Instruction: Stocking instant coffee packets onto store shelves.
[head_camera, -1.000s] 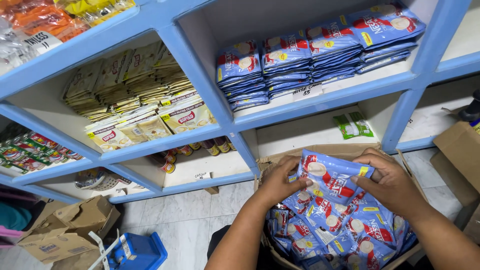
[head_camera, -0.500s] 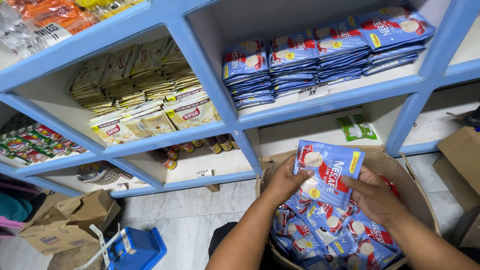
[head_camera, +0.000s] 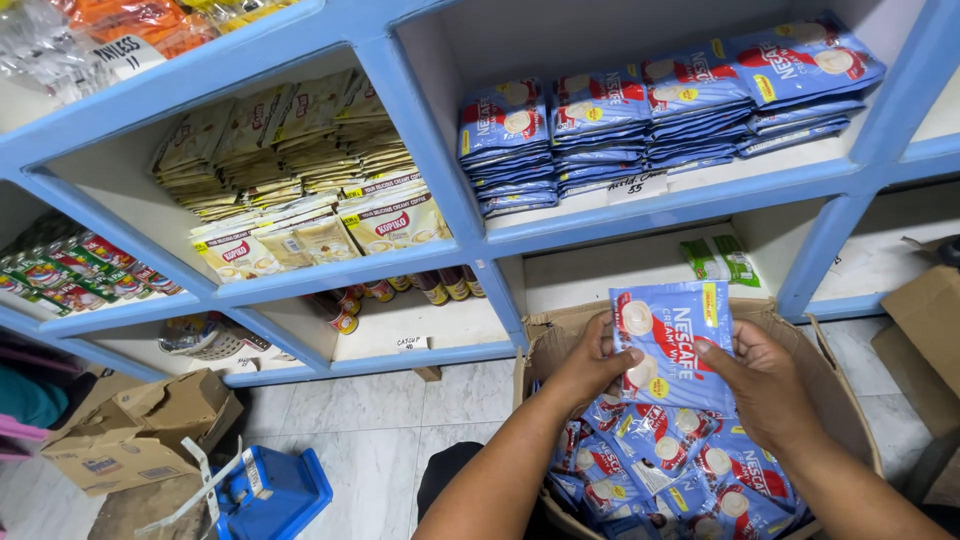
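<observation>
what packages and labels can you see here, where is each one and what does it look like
Flat blue sachet strip: held by left hand and right hand over brown cardboard box.
Blue sachet stacks: upper shelf.
Small white paper label: shelf edge beneath.
Beige sachet stacks: left compartment.

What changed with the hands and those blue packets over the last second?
Both hands, left and right, have lifted a blue packet up out of the cardboard box and now hold it upright between them. The other packets in the box and the stacks on the blue shelves stayed put.
</observation>
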